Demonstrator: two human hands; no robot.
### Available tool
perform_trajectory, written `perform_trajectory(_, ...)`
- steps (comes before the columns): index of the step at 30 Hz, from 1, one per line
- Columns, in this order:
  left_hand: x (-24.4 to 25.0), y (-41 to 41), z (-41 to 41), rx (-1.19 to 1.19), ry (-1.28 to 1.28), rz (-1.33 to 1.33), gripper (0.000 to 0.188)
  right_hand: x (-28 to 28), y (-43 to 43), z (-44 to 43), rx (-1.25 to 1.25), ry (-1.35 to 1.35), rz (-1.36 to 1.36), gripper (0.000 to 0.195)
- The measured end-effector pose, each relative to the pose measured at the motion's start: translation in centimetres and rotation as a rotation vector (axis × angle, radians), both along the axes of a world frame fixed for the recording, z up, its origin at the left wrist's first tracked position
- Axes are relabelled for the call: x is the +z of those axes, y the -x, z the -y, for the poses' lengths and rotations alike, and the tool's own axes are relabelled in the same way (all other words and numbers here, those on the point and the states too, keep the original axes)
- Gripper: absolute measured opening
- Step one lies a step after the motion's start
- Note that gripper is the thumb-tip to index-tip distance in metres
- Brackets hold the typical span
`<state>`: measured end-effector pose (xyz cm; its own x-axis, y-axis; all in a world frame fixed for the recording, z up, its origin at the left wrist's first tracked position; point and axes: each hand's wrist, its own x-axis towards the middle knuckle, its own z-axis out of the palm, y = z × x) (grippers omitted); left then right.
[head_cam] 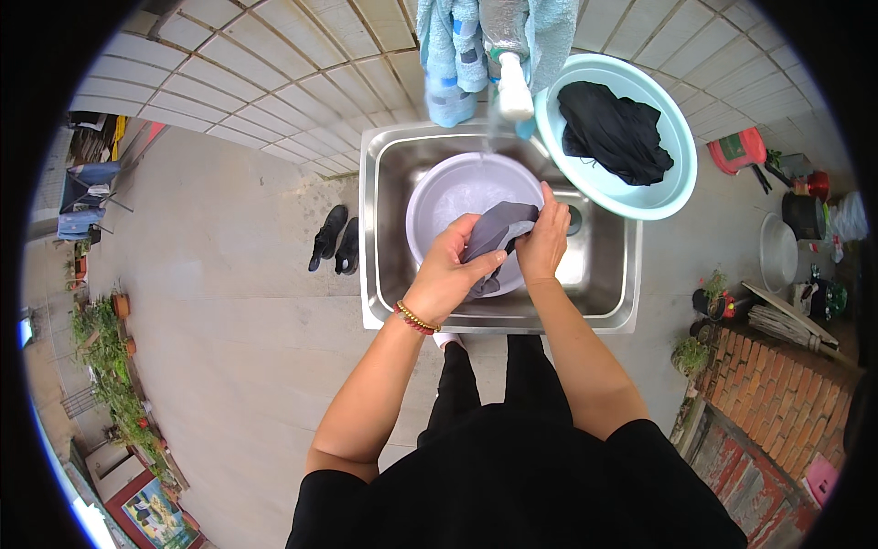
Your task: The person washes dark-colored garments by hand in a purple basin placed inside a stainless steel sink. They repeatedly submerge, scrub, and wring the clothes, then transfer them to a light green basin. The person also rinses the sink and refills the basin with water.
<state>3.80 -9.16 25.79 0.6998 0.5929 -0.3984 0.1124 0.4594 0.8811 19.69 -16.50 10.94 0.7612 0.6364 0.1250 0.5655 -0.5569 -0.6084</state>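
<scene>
Both of my hands hold a dark grey cloth item (495, 226) above a pale lilac plastic basin (418, 213). My left hand (453, 264) grips its left side, thumb along the lower edge. At its right side, my right hand (544, 237) pinches the fabric. A lighter grey inner face shows between the hands; what kind of garment it is, I cannot tell. The basin stands in a stainless steel sink (597, 274) and holds water. From a white-ended tap (514, 89), a stream of water falls into the basin's far side.
A light turquoise basin (679, 171) with black cloth (614, 130) in it rests tilted on the sink's far right corner. Blue towels (449, 75) hang around the tap before a tiled wall (274, 62). Black shoes (333, 233) stand on the floor left of the sink.
</scene>
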Motion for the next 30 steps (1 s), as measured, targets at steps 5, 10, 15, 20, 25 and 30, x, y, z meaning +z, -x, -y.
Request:
perform_trajectory(5, 2.6, 0.2, -0.2, 0.104, -0.102, -0.054, 0.026, -4.2, 0.4, 1.9, -0.115, 0.073, -0.201, 0.06)
perform_trajectory(10, 3.1, 0.8, -0.3, 0.125, -0.09, 0.031, 0.023, -6.5, 1.4, 3.1, -0.145, -0.233, -1.274, 0.026)
perform_trajectory(15, 4.2, 1.5, -1.2, 0.191, -0.045, 0.009, 0.024, -3.7, 2.2, 3.5, -0.143, -0.377, -1.559, 0.044)
perform_trajectory(20, 6.8, 2.1, -3.0, 0.226, -0.035, 0.131, 0.025, -2.0, 3.8, 3.7, 0.259, -0.179, -1.537, 0.045)
perform_trajectory(25, 9.5, 2.8, -3.8, 0.269, -0.036, 0.161, 0.031, -2.9, 7.0, 2.9, 0.32, -0.111, -1.492, 0.019)
perform_trajectory(30, 11.3, 3.7, -4.1, 0.228, -0.09, 0.199, 0.032, -3.0, 8.5, 1.8, 0.349, -0.16, -1.351, 0.018)
